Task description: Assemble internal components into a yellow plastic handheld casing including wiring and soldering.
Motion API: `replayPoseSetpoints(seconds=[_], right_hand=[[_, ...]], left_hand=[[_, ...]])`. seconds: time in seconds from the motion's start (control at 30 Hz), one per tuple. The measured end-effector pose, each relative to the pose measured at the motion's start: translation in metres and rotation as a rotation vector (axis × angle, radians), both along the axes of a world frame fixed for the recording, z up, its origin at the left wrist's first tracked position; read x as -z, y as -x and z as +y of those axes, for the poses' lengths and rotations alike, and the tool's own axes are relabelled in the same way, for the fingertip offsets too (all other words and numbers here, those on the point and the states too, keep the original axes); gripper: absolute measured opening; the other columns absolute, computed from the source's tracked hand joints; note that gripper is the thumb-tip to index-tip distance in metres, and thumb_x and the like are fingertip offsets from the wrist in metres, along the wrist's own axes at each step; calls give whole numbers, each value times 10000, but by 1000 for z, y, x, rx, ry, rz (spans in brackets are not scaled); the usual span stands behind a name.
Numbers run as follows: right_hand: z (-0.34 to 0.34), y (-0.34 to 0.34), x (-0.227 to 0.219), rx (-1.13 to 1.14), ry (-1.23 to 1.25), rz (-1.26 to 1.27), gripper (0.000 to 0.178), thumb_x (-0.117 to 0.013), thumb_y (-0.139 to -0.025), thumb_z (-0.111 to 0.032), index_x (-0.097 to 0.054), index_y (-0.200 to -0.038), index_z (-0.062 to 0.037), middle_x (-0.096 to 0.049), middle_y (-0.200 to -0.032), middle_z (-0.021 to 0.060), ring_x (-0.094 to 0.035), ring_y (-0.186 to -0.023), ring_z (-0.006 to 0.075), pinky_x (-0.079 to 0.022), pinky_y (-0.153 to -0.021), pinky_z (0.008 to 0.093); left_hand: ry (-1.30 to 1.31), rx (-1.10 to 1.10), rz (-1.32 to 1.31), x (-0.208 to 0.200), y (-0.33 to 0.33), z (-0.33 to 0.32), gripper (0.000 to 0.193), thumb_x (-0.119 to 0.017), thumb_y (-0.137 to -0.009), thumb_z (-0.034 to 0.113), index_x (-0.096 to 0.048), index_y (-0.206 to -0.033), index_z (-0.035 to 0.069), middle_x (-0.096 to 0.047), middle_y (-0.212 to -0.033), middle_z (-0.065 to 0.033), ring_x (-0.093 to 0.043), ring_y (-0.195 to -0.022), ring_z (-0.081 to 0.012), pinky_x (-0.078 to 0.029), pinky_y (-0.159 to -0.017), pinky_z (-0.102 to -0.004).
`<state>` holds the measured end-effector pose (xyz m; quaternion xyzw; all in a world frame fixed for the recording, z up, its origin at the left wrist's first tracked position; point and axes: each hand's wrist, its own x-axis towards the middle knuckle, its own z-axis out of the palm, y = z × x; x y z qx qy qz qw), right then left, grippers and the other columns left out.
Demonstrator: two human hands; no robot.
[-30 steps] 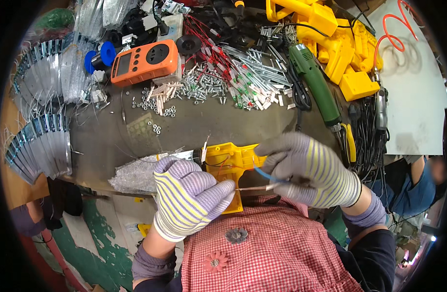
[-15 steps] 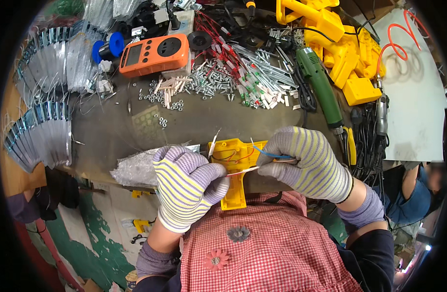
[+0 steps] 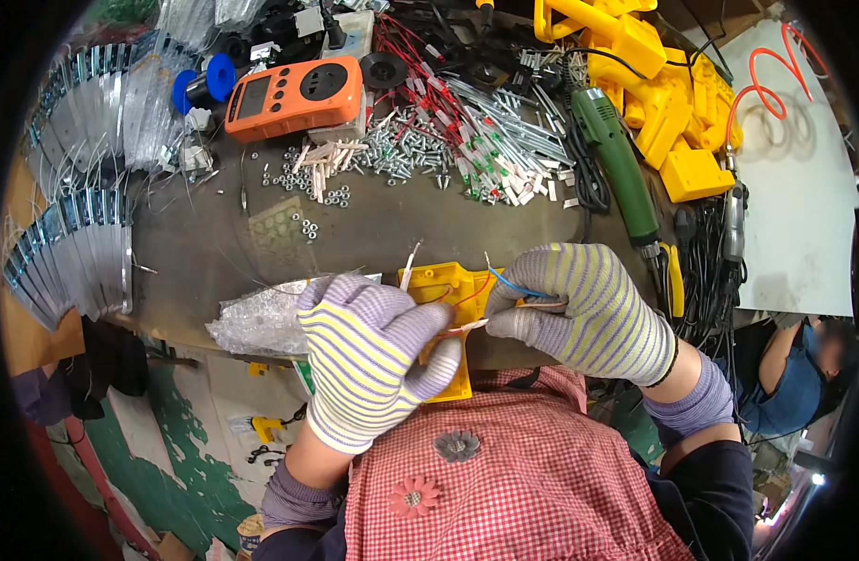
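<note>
My gloved left hand (image 3: 373, 351) is at the near side of a yellow plastic housing half (image 3: 439, 279). Its thumb and forefinger are apart, beside a thin red wire (image 3: 455, 331) that runs into a white sleeve (image 3: 474, 324). My gloved right hand (image 3: 584, 313) is closed, its thumb and forefinger pinching wires at the other end of this sleeve. A blue wire (image 3: 512, 284) comes out from under its fingers, its bare tip pointing up. An orange wire (image 3: 473, 292) lies over the housing. Another white sleeve (image 3: 408, 271) sticks up at the housing's left corner. My hands hide part of the housing.
Clear plastic bags (image 3: 261, 321) lie left of the housing. Beyond are nuts (image 3: 308, 227), screws (image 3: 406, 150) and an orange meter (image 3: 294, 98). A green electric screwdriver (image 3: 616, 168) and yellow housings (image 3: 686, 173) are on the right. Another person (image 3: 775, 383) is at far right.
My left thumb and forefinger have parted from their pinch on the red wire, and that hand has shifted right. My right hand has moved slightly left, still pinching the wires.
</note>
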<state>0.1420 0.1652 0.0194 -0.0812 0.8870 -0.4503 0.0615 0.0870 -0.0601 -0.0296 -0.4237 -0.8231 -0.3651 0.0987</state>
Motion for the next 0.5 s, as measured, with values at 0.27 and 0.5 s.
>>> replayPoseSetpoints(seconds=[0.27,0.5], right_hand=[[1,-1,5,-34,-19,22,232,-763,-844,-242,-696,-912,-30,-671,-803,167,-645,-767,368,-507,-671,403],[18,-14,-9,69,40,-6,240,-853,-724,-169,-677,-852,-67,-580,-902,103,-618,-809,303,-503,-676,394]], left_hand=[[33,51,-41,-5,4,4,278,-795,-628,206,-724,-890,145,-566,-775,-33,-546,-726,-249,-411,-738,-427],[46,-151,117,1,-3,-8,247,-809,-667,238,-758,-894,156,-535,-834,-30,-527,-842,-278,-405,-823,-460]])
